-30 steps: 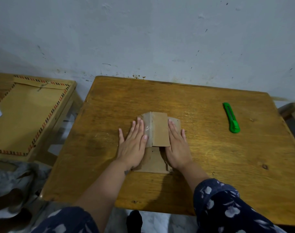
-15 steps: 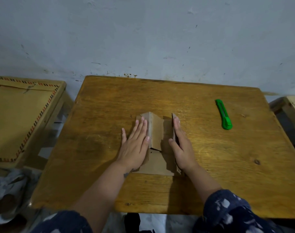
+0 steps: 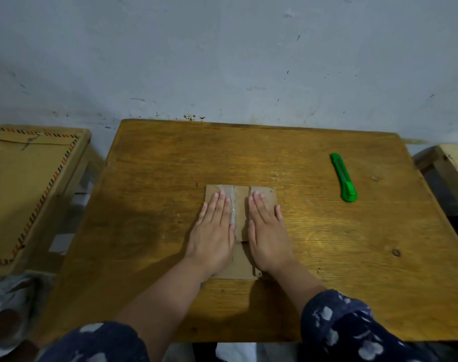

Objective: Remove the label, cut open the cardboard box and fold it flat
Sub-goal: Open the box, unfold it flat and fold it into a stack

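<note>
Two hands press our flattened cardboard box (image 3: pixel 242 265) against the centre of the wooden table (image 3: pixel 327 244). Our left hand (image 3: pixel 212 236) and right hand (image 3: pixel 268 236) lie palm-down side by side, fingers extended and together, gripping nothing. At 2 o'clock from the box, well apart, lies the green utility knife (image 3: pixel 344 177).

One flattened cardboard box (image 3: pixel 242 265) and one green utility knife (image 3: pixel 344 178) lie on the surface (image 3: pixel 327 244). Two hands press on it: left hand (image 3: pixel 212 236), right hand (image 3: pixel 267 235). One brown envelope (image 3: pixel 21 189) lies aside.
</note>
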